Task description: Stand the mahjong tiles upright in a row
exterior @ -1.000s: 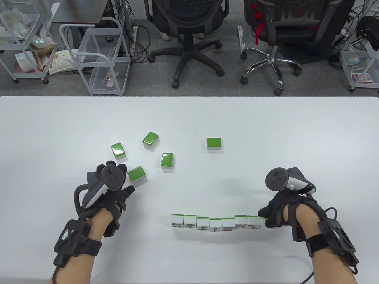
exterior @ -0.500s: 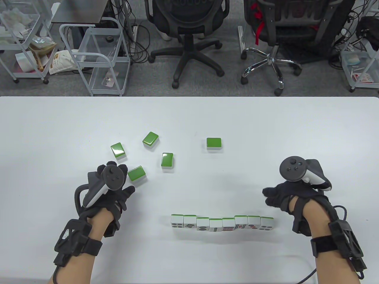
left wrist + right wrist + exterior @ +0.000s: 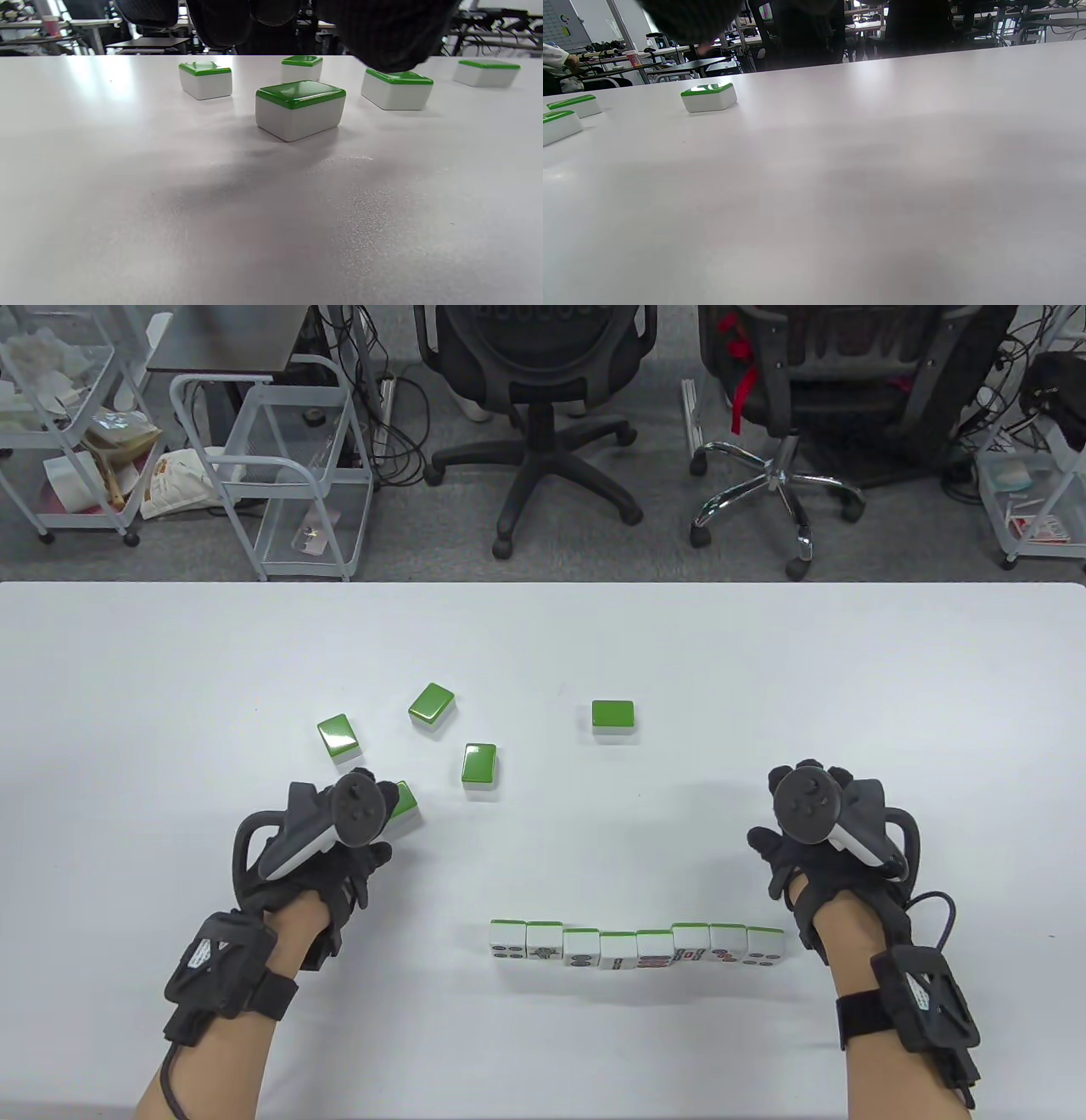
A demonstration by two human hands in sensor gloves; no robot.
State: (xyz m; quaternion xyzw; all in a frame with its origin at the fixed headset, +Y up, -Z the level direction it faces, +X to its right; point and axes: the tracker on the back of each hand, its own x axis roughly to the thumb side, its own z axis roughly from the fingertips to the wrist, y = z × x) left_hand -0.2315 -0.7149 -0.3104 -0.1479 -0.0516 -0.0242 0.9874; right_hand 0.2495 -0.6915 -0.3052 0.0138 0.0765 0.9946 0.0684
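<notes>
Several mahjong tiles stand upright in a row (image 3: 636, 943) near the table's front edge, faces toward me. Several loose tiles lie green back up further back: (image 3: 339, 736), (image 3: 431, 704), (image 3: 479, 766), (image 3: 612, 716). One more loose tile (image 3: 408, 801) is half hidden under my left hand (image 3: 383, 824). In the left wrist view this tile (image 3: 300, 108) lies just ahead of my fingers (image 3: 220, 21), which hang open above it without touching. My right hand (image 3: 768, 810) is open and empty, above the table behind the row's right end.
The white table (image 3: 170, 661) stretches wide on both sides. The right wrist view shows the lone loose tile (image 3: 708, 97) and two more at the left edge (image 3: 560, 120). Office chairs and wire carts stand on the floor beyond the far edge.
My right hand let go of the tile at the row's right end and drew back away from the row. My left hand shifted forward and right, over the nearest loose tile.
</notes>
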